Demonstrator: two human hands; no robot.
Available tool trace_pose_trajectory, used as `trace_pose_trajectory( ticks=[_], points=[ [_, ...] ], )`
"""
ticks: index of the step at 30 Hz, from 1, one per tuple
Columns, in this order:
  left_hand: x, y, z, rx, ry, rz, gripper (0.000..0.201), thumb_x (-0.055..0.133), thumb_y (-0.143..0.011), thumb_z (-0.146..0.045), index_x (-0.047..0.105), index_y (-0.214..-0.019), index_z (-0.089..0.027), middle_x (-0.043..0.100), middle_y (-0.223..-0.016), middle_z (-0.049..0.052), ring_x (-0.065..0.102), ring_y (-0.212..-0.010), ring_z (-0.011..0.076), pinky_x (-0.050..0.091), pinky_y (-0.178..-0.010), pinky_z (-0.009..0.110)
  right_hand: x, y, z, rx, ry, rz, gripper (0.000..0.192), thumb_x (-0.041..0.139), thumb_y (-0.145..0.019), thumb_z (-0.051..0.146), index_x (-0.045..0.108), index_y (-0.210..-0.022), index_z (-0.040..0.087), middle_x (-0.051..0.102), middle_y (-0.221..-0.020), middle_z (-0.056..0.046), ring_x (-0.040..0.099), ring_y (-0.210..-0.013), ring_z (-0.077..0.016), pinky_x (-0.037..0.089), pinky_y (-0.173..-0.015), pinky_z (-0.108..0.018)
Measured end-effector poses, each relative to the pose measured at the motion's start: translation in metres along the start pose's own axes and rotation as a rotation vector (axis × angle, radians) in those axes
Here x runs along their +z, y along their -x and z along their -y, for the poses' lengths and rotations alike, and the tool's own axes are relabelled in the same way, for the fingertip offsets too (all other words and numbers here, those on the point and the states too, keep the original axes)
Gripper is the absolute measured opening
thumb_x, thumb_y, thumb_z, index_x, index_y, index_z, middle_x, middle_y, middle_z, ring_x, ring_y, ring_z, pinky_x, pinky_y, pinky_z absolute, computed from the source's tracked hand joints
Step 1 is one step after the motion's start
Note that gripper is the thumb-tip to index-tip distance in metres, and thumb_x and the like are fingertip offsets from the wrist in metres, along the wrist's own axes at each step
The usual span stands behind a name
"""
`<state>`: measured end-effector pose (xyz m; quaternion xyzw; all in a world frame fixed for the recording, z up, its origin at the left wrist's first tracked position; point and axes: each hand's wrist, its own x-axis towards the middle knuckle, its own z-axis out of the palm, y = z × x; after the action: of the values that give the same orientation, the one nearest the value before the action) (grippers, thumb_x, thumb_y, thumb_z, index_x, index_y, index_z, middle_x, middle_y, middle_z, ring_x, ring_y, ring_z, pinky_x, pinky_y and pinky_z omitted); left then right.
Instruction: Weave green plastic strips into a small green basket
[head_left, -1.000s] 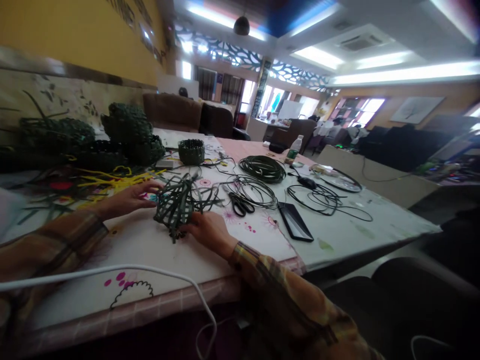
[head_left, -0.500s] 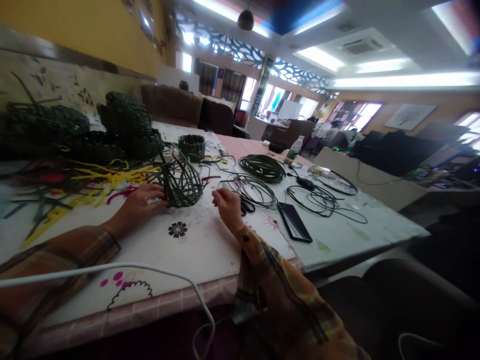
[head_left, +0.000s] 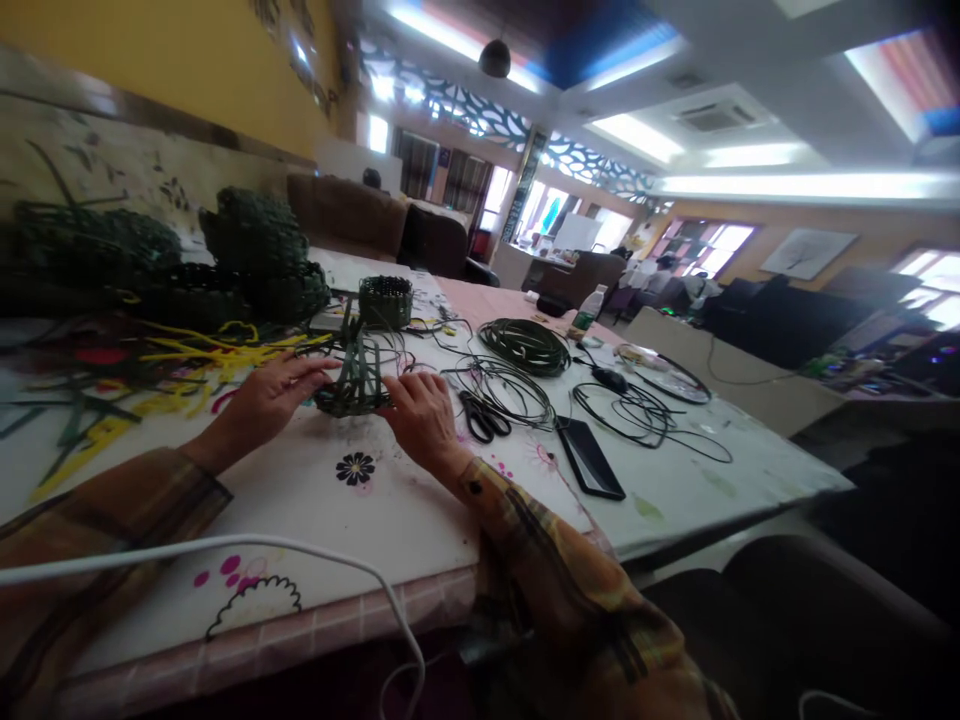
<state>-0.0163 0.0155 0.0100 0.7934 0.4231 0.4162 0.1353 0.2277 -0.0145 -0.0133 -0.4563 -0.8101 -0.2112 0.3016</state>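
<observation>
A partly woven dark green basket (head_left: 356, 385) rests on the white patterned tablecloth (head_left: 300, 520), its loose strips standing up and leaning inward. My left hand (head_left: 281, 390) grips its left side, fingers stretched over the rim with the thumb below. On the right side, my right hand (head_left: 420, 405) is closed round the basket's edge, fingertips partly hidden behind the weave. Just right of that hand lie black scissors (head_left: 484, 420). Behind the basket stands a small finished-looking woven basket (head_left: 386, 302).
Coiled green strips (head_left: 525, 346) and looser coils (head_left: 510, 392) lie to the right, with a black phone (head_left: 590, 458) and a plastic bottle (head_left: 587, 314). Yellow strips (head_left: 202, 350) and stacked green baskets (head_left: 255, 240) are at left. A white cable (head_left: 300, 541) crosses in front.
My right hand has moved left from beside the basket onto its right side. The basket has turned and sits lower between both hands. The scissors are now uncovered.
</observation>
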Motion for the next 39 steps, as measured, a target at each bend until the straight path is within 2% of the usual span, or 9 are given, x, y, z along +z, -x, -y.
trace_pose_trajectory(
  ticks=[2, 4, 11, 15, 19, 24, 27, 34, 39],
  points=[
    [-0.004, 0.002, 0.004, 0.013, 0.029, 0.003, 0.051, 0.051, -0.092, -0.059, 0.063, -0.128, -0.023, 0.072, -0.116, 0.008, 0.064, -0.109, 0.0269, 0.05, -0.098, 0.04, 0.005, -0.004, -0.007, 0.008, -0.029, -0.019, 0.032, 0.062, -0.096, 0.042, 0.066, -0.118, 0.018, 0.067, -0.106, -0.01, 0.055, -0.103, -0.025, 0.042, -0.098, -0.041],
    [-0.006, 0.003, 0.009, 0.069, 0.0, 0.026, 0.055, 0.057, -0.089, -0.06, 0.058, -0.131, -0.024, 0.072, -0.116, 0.008, 0.063, -0.115, 0.0283, 0.047, -0.104, 0.044, 0.01, -0.007, -0.013, -0.001, -0.071, -0.045, 0.036, 0.065, -0.094, 0.041, 0.065, -0.121, 0.017, 0.066, -0.114, -0.011, 0.054, -0.109, -0.0253, 0.043, -0.101, -0.04],
    [-0.002, 0.005, 0.023, 0.195, -0.117, 0.065, 0.054, 0.062, -0.086, -0.065, 0.061, -0.119, -0.022, 0.069, -0.118, 0.01, 0.063, -0.115, 0.0307, 0.047, -0.104, 0.044, 0.025, -0.012, -0.017, -0.06, -0.167, -0.049, 0.044, 0.066, -0.094, 0.038, 0.061, -0.129, 0.013, 0.066, -0.119, -0.015, 0.058, -0.11, -0.0261, 0.048, -0.1, -0.042],
    [0.002, 0.01, 0.021, 0.263, -0.162, 0.019, 0.045, 0.061, -0.091, -0.055, 0.058, -0.12, -0.021, 0.066, -0.118, 0.011, 0.062, -0.115, 0.0285, 0.05, -0.101, 0.041, 0.032, -0.01, -0.015, -0.05, -0.221, -0.055, 0.043, 0.065, -0.094, 0.037, 0.06, -0.128, 0.012, 0.065, -0.119, -0.017, 0.06, -0.107, -0.0262, 0.053, -0.096, -0.042],
    [0.005, 0.012, 0.013, 0.255, -0.2, -0.032, 0.032, 0.058, -0.096, -0.044, 0.057, -0.117, -0.019, 0.066, -0.114, 0.01, 0.063, -0.111, 0.0253, 0.051, -0.098, 0.038, 0.036, -0.008, -0.012, -0.05, -0.25, -0.101, 0.039, 0.062, -0.095, 0.035, 0.06, -0.127, 0.012, 0.065, -0.116, -0.016, 0.061, -0.105, -0.0254, 0.055, -0.093, -0.04],
    [0.009, 0.011, 0.012, 0.239, -0.218, -0.114, 0.028, 0.055, -0.096, -0.048, 0.06, -0.104, -0.021, 0.069, -0.099, 0.007, 0.066, -0.099, 0.0247, 0.053, -0.092, 0.038, 0.037, -0.009, -0.008, -0.07, -0.205, -0.172, 0.036, 0.058, -0.098, 0.036, 0.061, -0.124, 0.011, 0.066, -0.112, -0.015, 0.062, -0.1, -0.0242, 0.056, -0.089, -0.036],
    [0.007, 0.01, 0.015, 0.252, -0.214, -0.106, 0.029, 0.054, -0.095, -0.05, 0.062, -0.104, -0.023, 0.07, -0.099, 0.008, 0.068, -0.096, 0.0256, 0.055, -0.089, 0.038, 0.036, -0.01, -0.007, -0.095, -0.188, -0.203, 0.035, 0.056, -0.099, 0.035, 0.061, -0.121, 0.009, 0.066, -0.109, -0.016, 0.061, -0.098, -0.0248, 0.055, -0.086, -0.036],
    [-0.004, 0.002, 0.024, 0.374, -0.28, 0.06, 0.036, 0.055, -0.095, -0.045, 0.065, -0.126, -0.028, 0.067, -0.123, 0.009, 0.064, -0.117, 0.0277, 0.053, -0.103, 0.041, 0.033, -0.01, -0.007, -0.098, -0.184, -0.128, 0.03, 0.051, -0.1, 0.031, 0.061, -0.122, 0.012, 0.065, -0.112, -0.015, 0.06, -0.099, -0.0242, 0.055, -0.089, -0.038],
    [-0.006, -0.001, 0.03, 0.388, -0.301, 0.074, 0.039, 0.059, -0.094, -0.041, 0.064, -0.131, -0.031, 0.054, -0.148, 0.008, 0.054, -0.133, 0.0304, 0.046, -0.114, 0.046, 0.032, -0.01, -0.008, -0.096, -0.188, -0.098, 0.033, 0.054, -0.099, 0.034, 0.06, -0.123, 0.011, 0.064, -0.114, -0.016, 0.06, -0.101, -0.0244, 0.055, -0.09, -0.037]
  ],
)
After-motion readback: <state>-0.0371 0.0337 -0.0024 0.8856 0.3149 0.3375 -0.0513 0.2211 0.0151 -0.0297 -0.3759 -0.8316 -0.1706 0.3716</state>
